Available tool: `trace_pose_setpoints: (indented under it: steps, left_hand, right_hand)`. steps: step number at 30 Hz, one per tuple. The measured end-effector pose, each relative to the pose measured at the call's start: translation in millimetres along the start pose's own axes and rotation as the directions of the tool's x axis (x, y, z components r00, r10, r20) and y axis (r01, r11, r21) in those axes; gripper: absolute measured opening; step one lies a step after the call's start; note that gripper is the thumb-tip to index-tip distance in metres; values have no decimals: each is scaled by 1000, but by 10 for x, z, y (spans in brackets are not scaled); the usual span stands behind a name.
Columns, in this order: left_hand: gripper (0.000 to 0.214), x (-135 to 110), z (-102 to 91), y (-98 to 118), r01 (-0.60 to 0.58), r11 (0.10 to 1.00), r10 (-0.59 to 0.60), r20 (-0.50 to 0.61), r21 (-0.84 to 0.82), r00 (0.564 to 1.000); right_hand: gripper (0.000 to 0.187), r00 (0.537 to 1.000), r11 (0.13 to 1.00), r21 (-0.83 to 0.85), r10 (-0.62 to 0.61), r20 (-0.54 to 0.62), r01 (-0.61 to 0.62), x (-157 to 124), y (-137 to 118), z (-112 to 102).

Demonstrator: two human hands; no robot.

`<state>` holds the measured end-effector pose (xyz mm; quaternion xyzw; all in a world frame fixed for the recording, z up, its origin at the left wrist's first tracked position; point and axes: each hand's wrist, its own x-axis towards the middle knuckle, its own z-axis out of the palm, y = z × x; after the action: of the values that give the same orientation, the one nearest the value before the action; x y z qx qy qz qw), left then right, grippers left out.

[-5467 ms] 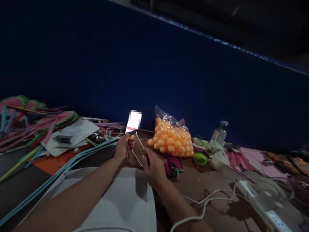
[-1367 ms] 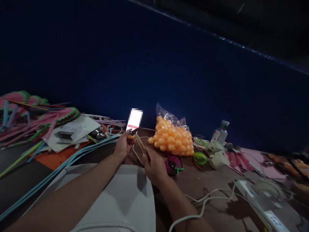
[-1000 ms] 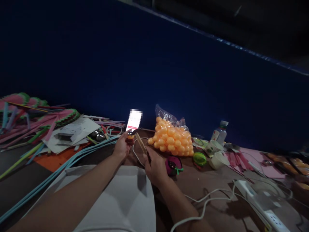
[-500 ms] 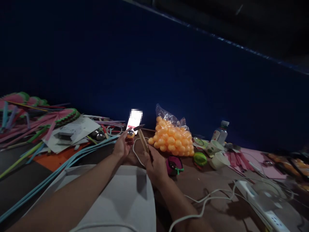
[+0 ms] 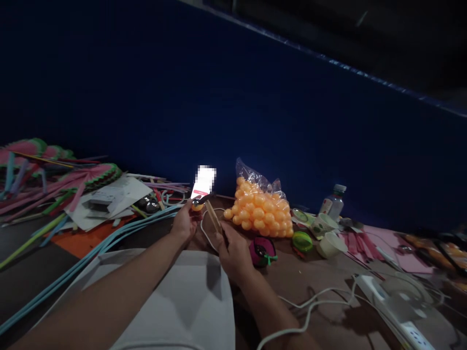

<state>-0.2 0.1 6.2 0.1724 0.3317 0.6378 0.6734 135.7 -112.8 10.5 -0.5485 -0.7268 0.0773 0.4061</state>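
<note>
My left hand point(image 5: 183, 222) is closed around a small orange ball point(image 5: 197, 206), held up over the brown table point(image 5: 321, 277). My right hand point(image 5: 233, 253) grips the wooden handle of a soldering-iron-like tool point(image 5: 212, 217). Its dark tip point(image 5: 202, 199) rests against the ball. A white cord point(image 5: 204, 233) loops down from the tool between my hands. A lit phone point(image 5: 203, 182) stands just behind the ball.
A clear bag of orange balls point(image 5: 260, 209) lies right of my hands. A magenta round object point(image 5: 261, 251), a green lid point(image 5: 302, 240), paper cups point(image 5: 326, 232) and a bottle point(image 5: 331, 204) follow rightward. A power strip point(image 5: 397, 311) sits near right; coloured strips and paper point(image 5: 105, 201) lie left.
The tool's tip swung up and away from the ball half a second ago and is back down on it now. My hands stay in nearly the same place.
</note>
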Motion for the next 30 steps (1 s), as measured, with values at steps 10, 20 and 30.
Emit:
trace_pose_setpoints:
  steps: [10,20,30]
  left_hand:
    - [17,8,1,-35,-1,999,1,-9,-41,1000]
    - [6,39,-26,-53,-8,994,10,17,-111,1000]
    - [12,21,-30,-58,1,1000,-1,-56,-14,998]
  right_hand:
    - [37,998,1000,-30,-1,58,3,4,-49,-15]
    - [38,998,998,-60,-16,64,20,-8,-21,23]
    - [39,999,997,-72,-31,23,33,-29,-13,43]
